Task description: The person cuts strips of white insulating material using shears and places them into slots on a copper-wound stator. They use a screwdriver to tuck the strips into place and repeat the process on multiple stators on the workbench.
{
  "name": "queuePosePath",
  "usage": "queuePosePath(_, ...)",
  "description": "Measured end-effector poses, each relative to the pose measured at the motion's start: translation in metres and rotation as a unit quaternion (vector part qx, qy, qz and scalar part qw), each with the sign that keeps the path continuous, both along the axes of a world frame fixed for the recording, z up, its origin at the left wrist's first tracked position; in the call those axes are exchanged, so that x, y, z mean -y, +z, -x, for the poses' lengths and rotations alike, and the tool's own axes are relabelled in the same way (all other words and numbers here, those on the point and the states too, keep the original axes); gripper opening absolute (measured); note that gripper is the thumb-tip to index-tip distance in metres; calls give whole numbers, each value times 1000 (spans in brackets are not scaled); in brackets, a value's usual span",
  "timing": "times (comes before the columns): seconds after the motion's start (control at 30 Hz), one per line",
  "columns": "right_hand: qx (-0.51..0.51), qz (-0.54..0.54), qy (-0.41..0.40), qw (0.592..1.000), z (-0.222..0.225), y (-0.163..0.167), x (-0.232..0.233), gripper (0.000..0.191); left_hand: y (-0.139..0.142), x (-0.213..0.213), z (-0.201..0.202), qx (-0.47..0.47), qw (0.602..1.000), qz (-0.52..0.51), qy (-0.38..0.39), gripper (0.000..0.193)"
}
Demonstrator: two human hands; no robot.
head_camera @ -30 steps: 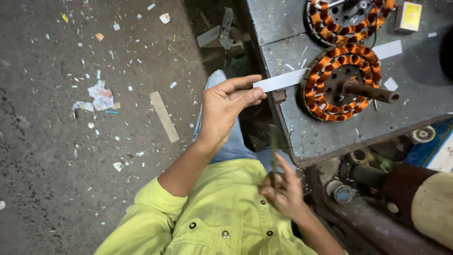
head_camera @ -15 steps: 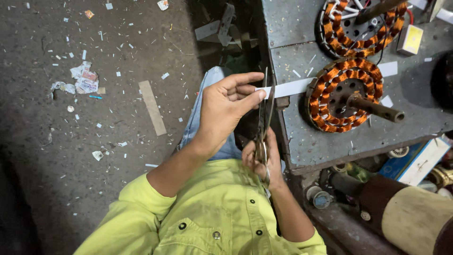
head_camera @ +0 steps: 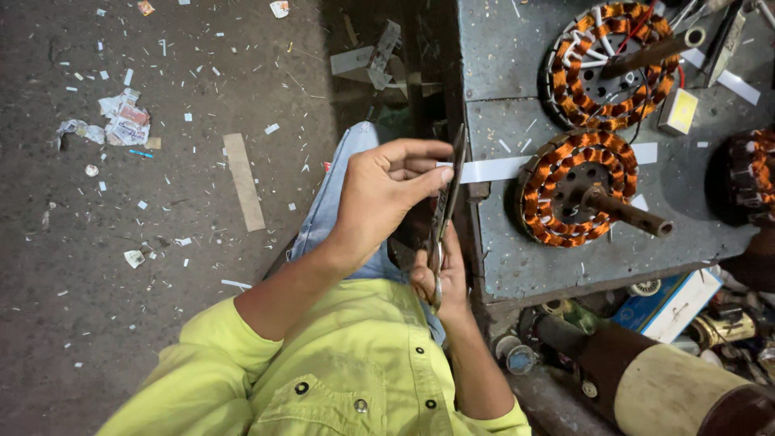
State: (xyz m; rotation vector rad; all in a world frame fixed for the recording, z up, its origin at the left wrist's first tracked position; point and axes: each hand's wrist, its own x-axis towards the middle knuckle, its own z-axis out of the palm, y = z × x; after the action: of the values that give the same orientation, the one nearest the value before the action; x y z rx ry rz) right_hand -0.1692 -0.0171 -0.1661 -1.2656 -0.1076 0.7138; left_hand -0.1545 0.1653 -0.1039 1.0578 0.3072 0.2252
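Left hand [head_camera: 379, 194]: fingers pinching end of white paper strip [head_camera: 500, 168], which lies across counter [head_camera: 500, 73] edge beside copper-wound stator [head_camera: 569, 187]. Right hand [head_camera: 440, 278]: fingers wrapped around scissors [head_camera: 446, 206], blades at strip.

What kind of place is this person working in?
Probably a small motor repair or rewinding workshop: copper-wound stators lie on a worn metal bench, and paper scraps litter the concrete floor.
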Motion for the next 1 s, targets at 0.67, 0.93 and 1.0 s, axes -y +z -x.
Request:
queuePosePath(0.67,91,-10,13,996,2,16,-13,132,10,-7,7,21,995,-86,36,38)
queuePosePath(0.93,118,38,15,992,4,11,-9,129,11,-11,10,37,997,-58,20,40)
queuePosePath(1.0,114,30,8,993,4,12,-10,128,12,-11,11,27,998,-50,15,40)
